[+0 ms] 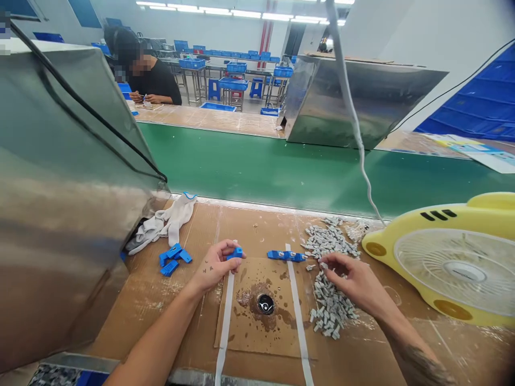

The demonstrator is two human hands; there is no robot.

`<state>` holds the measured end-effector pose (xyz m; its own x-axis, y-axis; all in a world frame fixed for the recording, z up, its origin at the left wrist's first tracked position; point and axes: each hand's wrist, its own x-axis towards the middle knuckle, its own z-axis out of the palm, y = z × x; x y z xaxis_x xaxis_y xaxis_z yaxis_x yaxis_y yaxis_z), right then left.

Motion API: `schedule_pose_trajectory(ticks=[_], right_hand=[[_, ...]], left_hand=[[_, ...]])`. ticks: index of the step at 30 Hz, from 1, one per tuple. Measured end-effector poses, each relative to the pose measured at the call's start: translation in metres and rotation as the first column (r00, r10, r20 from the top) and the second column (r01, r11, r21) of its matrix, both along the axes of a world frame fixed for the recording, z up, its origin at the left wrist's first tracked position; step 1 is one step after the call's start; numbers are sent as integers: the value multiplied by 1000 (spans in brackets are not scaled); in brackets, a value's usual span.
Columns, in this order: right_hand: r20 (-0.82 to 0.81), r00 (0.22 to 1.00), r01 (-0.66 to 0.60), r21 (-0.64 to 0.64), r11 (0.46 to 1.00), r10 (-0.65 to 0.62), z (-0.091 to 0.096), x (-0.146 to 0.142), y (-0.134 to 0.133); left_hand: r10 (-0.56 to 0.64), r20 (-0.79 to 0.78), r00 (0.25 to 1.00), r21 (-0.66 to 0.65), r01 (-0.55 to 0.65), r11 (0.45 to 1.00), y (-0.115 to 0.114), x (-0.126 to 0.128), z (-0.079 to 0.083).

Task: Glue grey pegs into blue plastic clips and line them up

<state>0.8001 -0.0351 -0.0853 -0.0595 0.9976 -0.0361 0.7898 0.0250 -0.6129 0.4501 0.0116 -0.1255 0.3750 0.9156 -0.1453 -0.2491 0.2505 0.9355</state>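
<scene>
In the head view my left hand (219, 264) pinches a small blue plastic block (235, 253) above the upper left of a taped cardboard square (257, 338). My right hand (349, 276) is over the grey piles, thumb and fingers closed around a small grey part (323, 266). Below its fingers lies one pile of grey plastic parts (332, 305); another grey pile (330, 238) spreads behind. Between the hands, a row of blue blocks (281, 255) with pale bits on top lies across the tape. A small round black-centred piece (265, 304) sits on the wet-spotted cardboard.
Several loose blue blocks (174, 258) and white gloves (167, 222) lie at left beside a metal box (72, 203). A yellow fan (450, 262) stands at right, near a hanging white cable (354, 112). Beyond runs a green belt (241, 161); a person (148, 75) sits across it.
</scene>
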Motion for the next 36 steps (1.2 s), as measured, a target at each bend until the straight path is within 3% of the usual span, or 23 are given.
schedule_pose_trajectory(ticks=[3,5,8,12,15,20,30,36], right_hand=[[-410,910,6,-153,988,-69,0,-22,-24],[-565,819,-28,-214,977,-100,-5,-43,-38],[-728,667,-46,-255,966,-160,-15,-71,-48],[-846,431,25,-335,942,-312,-23,-92,-46],[-860,339,86,-376,923,-382,-17,-97,-42],[-867,310,87,-383,920,-390,-4,-96,-39],[-908,234,-19,-362,932,-347,-8,-97,-36],[-871,280,-52,-433,900,-403,-13,-93,-30]], left_hand=[[-13,-47,999,79,17,997,-3,5,0],[-39,-74,997,109,47,993,-5,8,0],[-62,-124,990,114,76,991,-8,10,-2],[-70,-155,985,127,90,988,-8,10,-6],[-72,-179,981,145,99,985,-7,8,-11],[-89,-175,981,143,115,983,-6,6,-18],[-105,-196,975,133,133,982,-6,7,-12],[-103,-217,971,134,134,982,-6,7,-14]])
